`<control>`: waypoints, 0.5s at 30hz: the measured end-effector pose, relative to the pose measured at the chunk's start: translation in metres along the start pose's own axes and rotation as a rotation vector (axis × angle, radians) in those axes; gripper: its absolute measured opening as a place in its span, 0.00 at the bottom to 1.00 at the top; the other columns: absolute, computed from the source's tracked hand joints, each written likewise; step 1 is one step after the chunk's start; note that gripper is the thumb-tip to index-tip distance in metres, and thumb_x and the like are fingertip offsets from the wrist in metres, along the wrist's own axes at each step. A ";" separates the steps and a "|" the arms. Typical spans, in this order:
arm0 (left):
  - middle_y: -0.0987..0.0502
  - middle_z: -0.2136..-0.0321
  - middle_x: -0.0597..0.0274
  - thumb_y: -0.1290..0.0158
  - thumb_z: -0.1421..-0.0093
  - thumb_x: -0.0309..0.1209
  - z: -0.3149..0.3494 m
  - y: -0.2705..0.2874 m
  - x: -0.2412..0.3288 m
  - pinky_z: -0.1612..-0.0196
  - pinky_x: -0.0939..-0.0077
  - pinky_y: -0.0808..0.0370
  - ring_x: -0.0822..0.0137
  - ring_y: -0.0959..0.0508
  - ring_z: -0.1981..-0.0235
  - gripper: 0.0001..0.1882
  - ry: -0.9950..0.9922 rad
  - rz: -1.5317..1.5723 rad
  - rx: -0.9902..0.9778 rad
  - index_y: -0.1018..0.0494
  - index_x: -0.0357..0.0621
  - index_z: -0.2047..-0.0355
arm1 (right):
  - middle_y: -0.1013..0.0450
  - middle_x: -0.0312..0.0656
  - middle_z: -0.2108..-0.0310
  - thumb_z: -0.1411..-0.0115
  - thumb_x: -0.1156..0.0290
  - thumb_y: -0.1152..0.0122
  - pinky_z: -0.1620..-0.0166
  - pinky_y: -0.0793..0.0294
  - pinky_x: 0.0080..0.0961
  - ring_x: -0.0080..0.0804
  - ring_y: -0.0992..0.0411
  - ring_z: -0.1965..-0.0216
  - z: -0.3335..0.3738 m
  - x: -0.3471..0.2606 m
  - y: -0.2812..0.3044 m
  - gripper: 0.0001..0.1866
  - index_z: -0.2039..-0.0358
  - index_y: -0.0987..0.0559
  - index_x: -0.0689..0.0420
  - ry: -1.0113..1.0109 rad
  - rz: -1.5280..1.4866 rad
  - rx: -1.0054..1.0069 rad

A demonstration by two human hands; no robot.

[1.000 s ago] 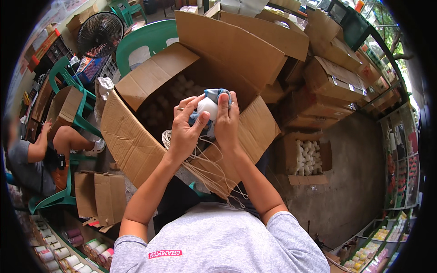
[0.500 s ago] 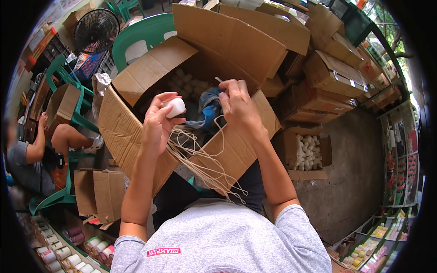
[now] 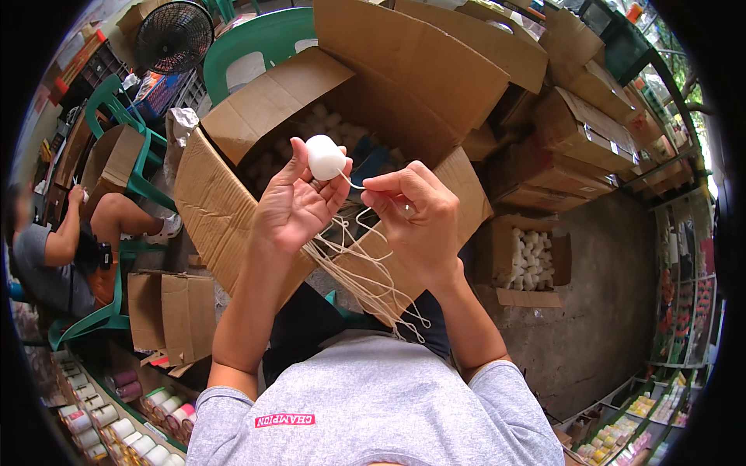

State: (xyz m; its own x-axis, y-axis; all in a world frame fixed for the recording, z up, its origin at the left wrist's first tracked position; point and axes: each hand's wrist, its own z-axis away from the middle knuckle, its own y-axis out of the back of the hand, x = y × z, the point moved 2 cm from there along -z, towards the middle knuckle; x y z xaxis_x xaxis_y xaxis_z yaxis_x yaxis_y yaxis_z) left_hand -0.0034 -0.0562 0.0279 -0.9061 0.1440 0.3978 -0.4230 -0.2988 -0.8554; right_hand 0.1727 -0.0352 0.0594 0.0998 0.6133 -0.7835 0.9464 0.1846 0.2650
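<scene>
My left hand (image 3: 295, 206) holds a small, smooth white piece (image 3: 324, 158) with rounded ends, raised between thumb and fingers; whether it is wax or plastic I cannot tell. A thin white cord (image 3: 352, 184) is pinched in my right hand (image 3: 420, 217), and its far end meets the lower right side of the white piece. Whether the cord goes into it I cannot make out. Below both hands, a loose bundle of off-white cords (image 3: 361, 272) hangs over the near flaps of an open cardboard box (image 3: 225, 213). More white pieces (image 3: 318, 120) lie inside the box.
A smaller carton (image 3: 505, 247) of white pieces stands on the floor at right, below stacked cardboard boxes (image 3: 579, 147). Green plastic chairs (image 3: 256, 50) and a black fan (image 3: 174, 37) are at the back left. Another person (image 3: 50, 245) sits at left. Thread spools (image 3: 101, 415) fill the lower left.
My hands have come together. The white piece has turned upright in my left hand, and my right hand has brought the cord down and against it. The view has shifted slightly.
</scene>
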 end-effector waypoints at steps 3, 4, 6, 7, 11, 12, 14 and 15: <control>0.28 0.55 0.52 0.38 0.45 0.45 0.002 -0.002 -0.001 0.51 0.66 0.19 0.56 0.23 0.52 0.31 -0.024 0.049 0.015 0.34 0.35 0.51 | 0.30 0.41 0.74 0.50 0.84 0.34 0.71 0.23 0.24 0.30 0.25 0.74 0.000 -0.002 -0.004 0.08 0.69 0.22 0.61 0.084 0.028 0.073; 0.29 0.55 0.51 0.38 0.44 0.44 0.003 -0.003 -0.002 0.51 0.67 0.18 0.56 0.23 0.51 0.30 -0.032 0.062 0.018 0.34 0.35 0.51 | 0.30 0.42 0.74 0.50 0.84 0.34 0.71 0.23 0.24 0.30 0.25 0.74 -0.001 -0.003 -0.006 0.08 0.70 0.22 0.61 0.118 0.023 0.113; 0.29 0.56 0.51 0.38 0.44 0.43 0.004 -0.004 -0.004 0.51 0.67 0.18 0.55 0.23 0.51 0.29 -0.043 0.074 0.005 0.34 0.35 0.52 | 0.30 0.42 0.73 0.51 0.85 0.35 0.71 0.23 0.25 0.31 0.25 0.74 -0.002 -0.005 -0.007 0.08 0.70 0.23 0.61 0.169 0.035 0.147; 0.29 0.56 0.51 0.38 0.44 0.43 0.004 -0.004 -0.004 0.51 0.67 0.18 0.55 0.23 0.51 0.28 -0.048 0.080 -0.001 0.34 0.35 0.52 | 0.30 0.42 0.73 0.51 0.85 0.35 0.71 0.24 0.25 0.31 0.25 0.74 -0.004 -0.007 -0.006 0.08 0.70 0.23 0.61 0.186 0.052 0.143; 0.29 0.56 0.50 0.39 0.42 0.42 0.005 -0.003 -0.005 0.50 0.66 0.18 0.55 0.23 0.51 0.27 -0.072 0.053 -0.006 0.34 0.35 0.52 | 0.30 0.43 0.73 0.50 0.84 0.37 0.70 0.23 0.26 0.32 0.26 0.73 -0.003 -0.007 -0.008 0.08 0.69 0.24 0.61 0.150 0.025 0.099; 0.28 0.56 0.50 0.40 0.42 0.42 0.005 -0.003 -0.005 0.50 0.66 0.18 0.55 0.23 0.52 0.27 -0.090 0.047 -0.007 0.34 0.35 0.53 | 0.30 0.43 0.73 0.49 0.84 0.37 0.70 0.22 0.26 0.32 0.26 0.73 -0.003 -0.008 -0.007 0.07 0.69 0.25 0.61 0.139 0.035 0.091; 0.28 0.56 0.49 0.40 0.42 0.42 0.006 -0.003 -0.004 0.51 0.66 0.18 0.55 0.23 0.52 0.26 -0.122 0.025 -0.011 0.34 0.35 0.53 | 0.30 0.43 0.73 0.48 0.83 0.38 0.69 0.22 0.26 0.32 0.26 0.73 -0.004 -0.009 -0.006 0.07 0.69 0.25 0.62 0.118 0.054 0.076; 0.28 0.56 0.49 0.40 0.42 0.42 0.006 -0.004 -0.004 0.51 0.67 0.18 0.55 0.23 0.52 0.26 -0.135 0.010 -0.014 0.34 0.35 0.53 | 0.30 0.43 0.73 0.48 0.83 0.38 0.69 0.21 0.26 0.32 0.26 0.73 -0.004 -0.008 -0.005 0.06 0.70 0.25 0.62 0.089 0.032 0.069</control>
State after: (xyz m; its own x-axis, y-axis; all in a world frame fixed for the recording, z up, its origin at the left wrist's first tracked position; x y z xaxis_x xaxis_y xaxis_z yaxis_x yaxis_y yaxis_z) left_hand 0.0019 -0.0614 0.0318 -0.9028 0.0124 0.4298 -0.4151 -0.2859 -0.8637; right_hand 0.1655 -0.0381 0.0671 0.1055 0.6847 -0.7212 0.9624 0.1122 0.2473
